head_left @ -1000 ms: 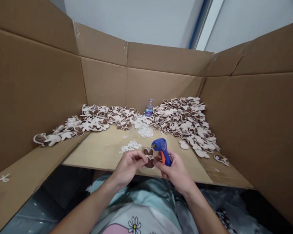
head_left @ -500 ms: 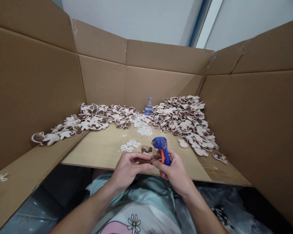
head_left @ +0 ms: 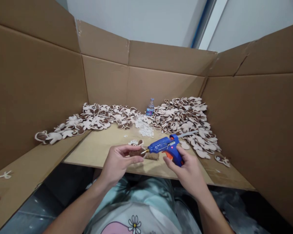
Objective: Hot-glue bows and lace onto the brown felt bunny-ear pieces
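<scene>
From my screen, the blue hot glue gun [head_left: 167, 147] has just swung level in the right hand [head_left: 189, 172], fingers wrapped round its grip. Its nozzle now points left at the brown cutout [head_left: 136, 152], pinched between thumb and fingers of the left hand [head_left: 117, 164], above the tan board [head_left: 95, 152].
</scene>
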A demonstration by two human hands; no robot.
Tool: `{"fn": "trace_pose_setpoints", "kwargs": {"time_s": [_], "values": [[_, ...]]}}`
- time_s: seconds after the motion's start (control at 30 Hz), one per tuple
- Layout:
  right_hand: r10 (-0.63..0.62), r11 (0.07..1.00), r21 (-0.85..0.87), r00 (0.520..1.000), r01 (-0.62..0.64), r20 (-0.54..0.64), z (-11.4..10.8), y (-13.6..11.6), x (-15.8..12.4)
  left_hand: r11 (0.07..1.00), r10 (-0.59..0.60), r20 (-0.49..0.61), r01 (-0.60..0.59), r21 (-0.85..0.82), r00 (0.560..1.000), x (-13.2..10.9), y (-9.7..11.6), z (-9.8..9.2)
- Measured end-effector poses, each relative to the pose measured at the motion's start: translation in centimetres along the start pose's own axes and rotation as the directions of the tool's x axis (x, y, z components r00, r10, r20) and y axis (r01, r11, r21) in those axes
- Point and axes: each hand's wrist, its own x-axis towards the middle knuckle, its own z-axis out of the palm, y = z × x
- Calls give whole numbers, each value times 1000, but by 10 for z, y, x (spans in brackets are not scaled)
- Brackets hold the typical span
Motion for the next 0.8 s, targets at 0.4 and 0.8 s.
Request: {"fn": "trace_pose_setpoints", "kwargs": {"time_s": [0.4,0.8], "values": [[-41,997,-71,999,40,-7,0,4,1,1000,-7,-9,6,-27,1000,-4,0,0],[-89,991,-108,993,80,-81,0,8,-3,997,-9,-20,8,-79,1000,-6,1,1]]}}
